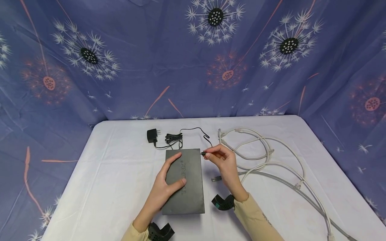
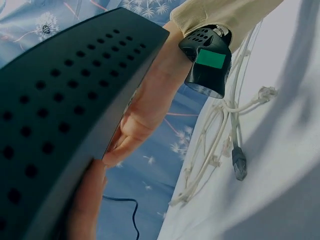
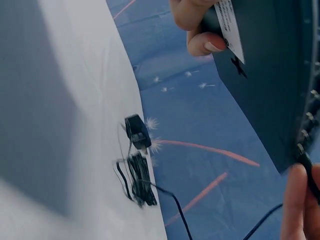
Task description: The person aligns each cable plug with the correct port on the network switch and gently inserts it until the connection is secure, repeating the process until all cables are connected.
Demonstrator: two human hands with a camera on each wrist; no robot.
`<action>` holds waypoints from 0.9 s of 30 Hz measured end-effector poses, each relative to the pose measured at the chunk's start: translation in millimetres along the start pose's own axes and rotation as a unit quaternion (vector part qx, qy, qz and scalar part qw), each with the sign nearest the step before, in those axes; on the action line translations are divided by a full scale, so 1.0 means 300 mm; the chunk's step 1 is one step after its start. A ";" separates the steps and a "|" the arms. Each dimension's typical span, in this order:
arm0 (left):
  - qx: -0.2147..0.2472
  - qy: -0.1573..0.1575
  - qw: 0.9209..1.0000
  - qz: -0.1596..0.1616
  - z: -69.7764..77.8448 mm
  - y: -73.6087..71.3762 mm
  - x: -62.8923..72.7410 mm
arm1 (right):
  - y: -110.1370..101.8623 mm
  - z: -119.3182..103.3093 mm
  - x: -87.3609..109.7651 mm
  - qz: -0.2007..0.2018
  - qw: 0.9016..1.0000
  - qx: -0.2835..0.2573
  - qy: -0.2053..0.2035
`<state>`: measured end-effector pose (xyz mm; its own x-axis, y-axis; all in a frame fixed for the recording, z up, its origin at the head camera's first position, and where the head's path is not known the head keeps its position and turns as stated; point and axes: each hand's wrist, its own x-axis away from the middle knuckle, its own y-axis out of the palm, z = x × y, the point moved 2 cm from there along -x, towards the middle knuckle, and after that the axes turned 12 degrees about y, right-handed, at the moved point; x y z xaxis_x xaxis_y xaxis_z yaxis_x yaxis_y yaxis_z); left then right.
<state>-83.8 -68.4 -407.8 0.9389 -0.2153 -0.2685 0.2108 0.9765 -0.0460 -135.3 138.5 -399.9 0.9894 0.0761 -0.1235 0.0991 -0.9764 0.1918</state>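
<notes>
A flat dark grey TP-LINK network switch (image 1: 193,201) is held up above the table by my left hand (image 1: 163,190), whose thumb and fingers grip it from the left side. My right hand (image 1: 224,164) pinches a small black power plug (image 1: 203,153) at the far end of the switch's right edge. In the right wrist view, the plug (image 3: 311,175) meets the end of a row of ports (image 3: 307,125); how deep it sits I cannot tell. Rows of vent holes show on the switch (image 2: 60,105) in the left wrist view.
Beyond the switch lie a black power adapter (image 1: 152,136) and its tied cord (image 1: 174,138), with a thin lead running to the plug. Loose whitish and grey network cables (image 1: 277,177) spread over the right of the white table (image 1: 99,187). A blue dandelion-print cloth (image 1: 144,67) hangs behind.
</notes>
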 end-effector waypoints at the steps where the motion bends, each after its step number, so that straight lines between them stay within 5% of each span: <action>1: -0.006 0.002 1.000 -0.001 0.001 0.003 0.000 | 0.001 0.001 0.001 -0.001 1.000 0.000 -0.002; 27: 0.008 -0.028 0.999 0.027 -0.028 0.005 0.003 | 0.013 0.035 -0.015 -0.010 0.999 -0.009 0.036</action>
<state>-85.0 -67.0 -416.1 0.9628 -0.1625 -0.2160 0.1626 0.9865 -0.0173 -140.4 132.3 -408.8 0.9922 0.1100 -0.0578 0.1198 -0.9708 0.2077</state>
